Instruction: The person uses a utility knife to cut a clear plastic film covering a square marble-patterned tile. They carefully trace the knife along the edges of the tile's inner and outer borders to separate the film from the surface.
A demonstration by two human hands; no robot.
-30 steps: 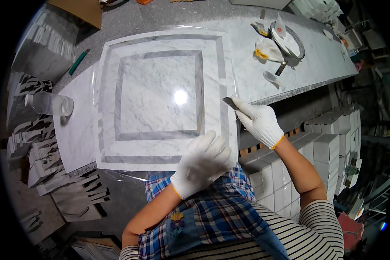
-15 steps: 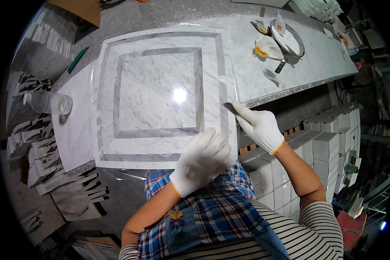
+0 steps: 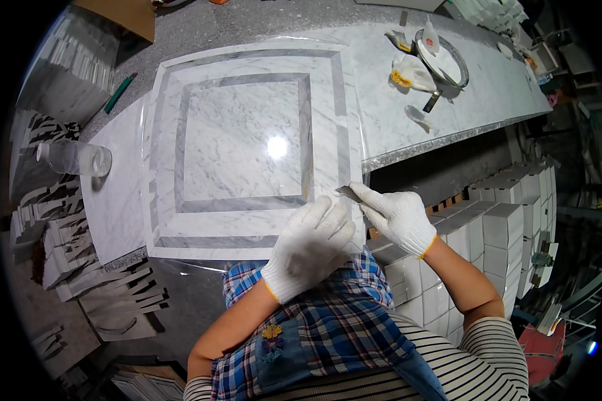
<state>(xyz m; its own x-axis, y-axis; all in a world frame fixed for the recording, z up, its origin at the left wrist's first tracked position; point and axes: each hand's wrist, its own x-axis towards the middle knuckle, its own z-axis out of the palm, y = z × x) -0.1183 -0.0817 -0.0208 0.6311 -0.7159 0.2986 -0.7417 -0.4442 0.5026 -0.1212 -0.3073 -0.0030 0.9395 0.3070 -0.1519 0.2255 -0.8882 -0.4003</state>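
Note:
A square marble panel [image 3: 241, 144] with grey inlaid bands lies on clear plastic film on the bench. My right hand [image 3: 400, 217], in a white knit glove, closes around a small putty knife [image 3: 347, 193]. Only its dark flat blade shows, pointing left over the panel's right border; the rest is inside the fingers. My gloved left hand [image 3: 311, 244] lies on the panel's near right corner, its fingers stretched out. The blade is just above and right of the left fingertips.
On the slab to the right are a round pan of white paste [image 3: 445, 63], a squeeze bottle [image 3: 431, 39], a spare glove [image 3: 413, 72] and a clear scrap [image 3: 418, 117]. A plastic bottle [image 3: 80, 159] lies on the left. Stacked white boxes [image 3: 468, 244] stand below right.
My right hand has moved with the putty knife down along the panel's right border, toward me and nearer my left hand. My left hand has hardly moved.

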